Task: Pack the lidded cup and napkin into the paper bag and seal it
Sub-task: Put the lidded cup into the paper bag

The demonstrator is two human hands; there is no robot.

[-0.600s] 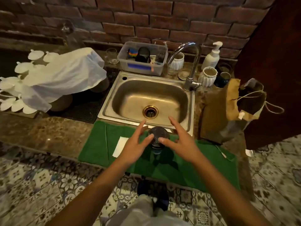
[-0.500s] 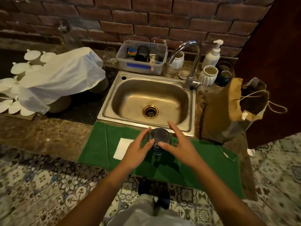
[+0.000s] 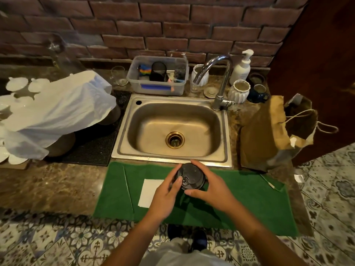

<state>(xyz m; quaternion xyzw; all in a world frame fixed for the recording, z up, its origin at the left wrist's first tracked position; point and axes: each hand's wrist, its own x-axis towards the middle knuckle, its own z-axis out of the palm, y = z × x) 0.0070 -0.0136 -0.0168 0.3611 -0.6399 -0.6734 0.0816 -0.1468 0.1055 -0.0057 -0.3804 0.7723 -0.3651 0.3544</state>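
A cup with a black lid (image 3: 191,176) stands on the green mat (image 3: 240,200) in front of the sink. My left hand (image 3: 166,194) wraps its left side, thumb on the lid's edge. My right hand (image 3: 209,186) wraps its right side, fingers curled round the rim. A white napkin (image 3: 149,190) lies flat on the mat just left of the cup, partly under my left hand. The brown paper bag (image 3: 263,135) with string handles stands open on the counter at the right.
A steel sink (image 3: 172,131) with a tap (image 3: 221,81) lies behind the mat. A plastic tub (image 3: 157,87), jars, a soap bottle (image 3: 241,68) and mugs line the brick wall. A white cloth (image 3: 57,108) covers dishes at the left. A straw (image 3: 269,182) lies on the mat's right.
Both hands have closed in from spread fingers to grip the cup's sides. The cup stays on the mat.
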